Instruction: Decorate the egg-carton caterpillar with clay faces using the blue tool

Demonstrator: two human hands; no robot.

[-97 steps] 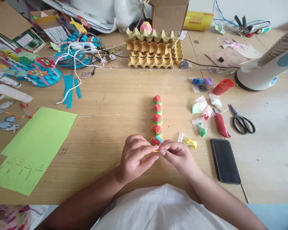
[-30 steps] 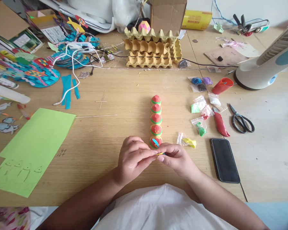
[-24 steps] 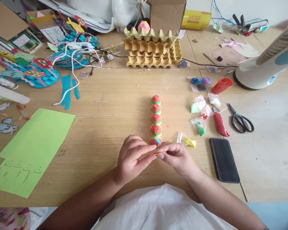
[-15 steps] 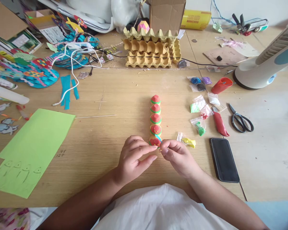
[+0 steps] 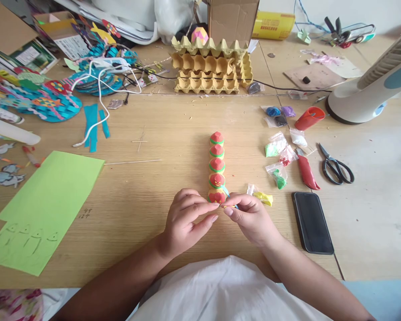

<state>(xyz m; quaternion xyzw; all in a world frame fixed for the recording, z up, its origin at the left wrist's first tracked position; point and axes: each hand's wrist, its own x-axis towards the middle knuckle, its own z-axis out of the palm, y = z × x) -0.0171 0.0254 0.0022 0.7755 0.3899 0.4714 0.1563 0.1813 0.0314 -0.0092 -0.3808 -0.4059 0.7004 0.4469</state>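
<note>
A row of several rounded segments, red on top with green bands (image 5: pixel 217 166), runs away from me down the middle of the table. My left hand (image 5: pixel 189 220) has its fingers apart, its index fingertip against the nearest segment (image 5: pixel 216 197), which bears small yellow pieces. Beside that segment on the right, my right hand (image 5: pixel 250 218) pinches a thin blue tool (image 5: pixel 226 191). A tiny bit of yellow shows at its fingertips. The fingers partly cover the tool.
Bags of coloured clay (image 5: pixel 276 147), a red cup (image 5: pixel 309 118), a red cutter (image 5: pixel 308 171), scissors (image 5: pixel 337 169) and a phone (image 5: pixel 312 223) lie to the right. Green paper (image 5: pixel 53 196) is at left. Egg cartons (image 5: pixel 207 82) stand at the back.
My right hand's fingertips have shifted slightly, and the blue tool has tilted and moved a little to the right. My left hand has stayed nearly still.
</note>
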